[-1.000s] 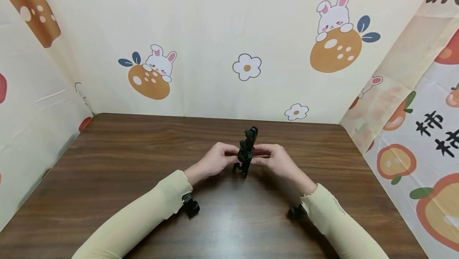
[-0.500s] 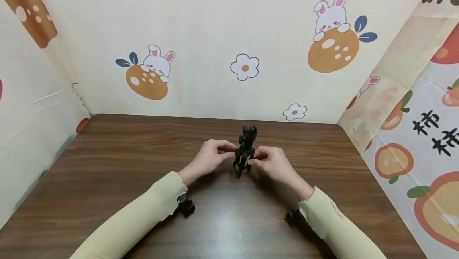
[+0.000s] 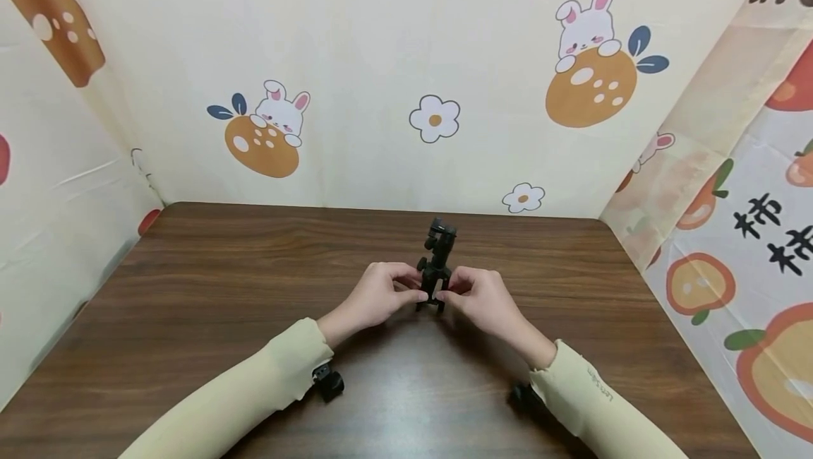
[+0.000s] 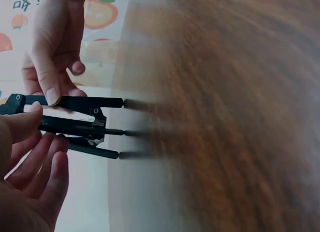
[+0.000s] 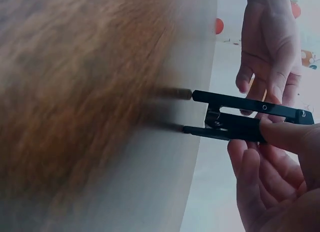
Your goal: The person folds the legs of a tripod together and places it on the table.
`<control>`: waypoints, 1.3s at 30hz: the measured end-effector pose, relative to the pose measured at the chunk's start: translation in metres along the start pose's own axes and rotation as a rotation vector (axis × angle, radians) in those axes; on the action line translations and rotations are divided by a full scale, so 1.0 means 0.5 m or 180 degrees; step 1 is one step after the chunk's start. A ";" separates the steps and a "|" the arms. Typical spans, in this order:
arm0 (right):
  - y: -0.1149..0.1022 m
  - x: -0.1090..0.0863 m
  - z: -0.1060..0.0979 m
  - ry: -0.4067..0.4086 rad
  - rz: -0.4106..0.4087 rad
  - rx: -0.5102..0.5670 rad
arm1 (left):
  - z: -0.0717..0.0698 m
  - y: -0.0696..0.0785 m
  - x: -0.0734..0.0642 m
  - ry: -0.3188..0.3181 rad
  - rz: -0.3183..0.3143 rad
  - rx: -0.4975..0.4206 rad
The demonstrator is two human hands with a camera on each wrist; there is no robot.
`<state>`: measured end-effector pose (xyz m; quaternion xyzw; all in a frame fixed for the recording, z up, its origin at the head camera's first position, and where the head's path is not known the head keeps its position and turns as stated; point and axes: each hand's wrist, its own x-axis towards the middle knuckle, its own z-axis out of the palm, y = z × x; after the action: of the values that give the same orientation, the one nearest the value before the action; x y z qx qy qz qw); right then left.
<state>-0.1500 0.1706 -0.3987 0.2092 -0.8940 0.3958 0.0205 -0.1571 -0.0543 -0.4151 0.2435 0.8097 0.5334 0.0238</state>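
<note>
A small black tripod stands nearly upright between both hands near the table's middle, its head leaning slightly right. My left hand pinches a leg on the left side, thumb toward me. From the right, my right hand pinches the opposite leg low down. In the left wrist view the tripod legs are partly spread, joined by braces, with rubber-like tips close to the tabletop. The right wrist view shows the same legs with a thumb on one. Fingers hide parts of the legs.
The brown wood-grain table reaches to a cream curtain printed with rabbits and flowers. Printed sheets also hang at left and right. Small black cameras hang at the cuffs of the pale yellow sleeves.
The tripod has turned about its upright axis, and its head has swung around. Both hands have shifted their grip, coming lower on the legs and closer together.
</note>
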 end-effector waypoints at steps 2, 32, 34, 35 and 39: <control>0.001 0.001 0.001 -0.0083 -0.0018 0.0071 | 0.002 0.002 0.001 0.0024 -0.0016 0.0007; 0.026 0.030 0.011 -0.0484 -0.0557 -0.0421 | 0.020 0.007 0.005 0.0169 0.0177 0.0429; 0.028 0.032 0.010 -0.0471 -0.0506 -0.0362 | 0.019 0.008 0.004 0.0139 0.0207 0.0461; 0.029 0.032 0.010 -0.0477 -0.0451 -0.0320 | 0.019 0.009 0.004 0.0113 0.0213 0.0464; 0.034 0.036 0.009 -0.0514 -0.0291 -0.0135 | 0.014 0.008 0.004 0.0013 0.0199 0.0445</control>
<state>-0.1726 0.1710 -0.4100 0.2806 -0.8904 0.3572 -0.0291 -0.1551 -0.0459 -0.4140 0.2687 0.8370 0.4766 -0.0115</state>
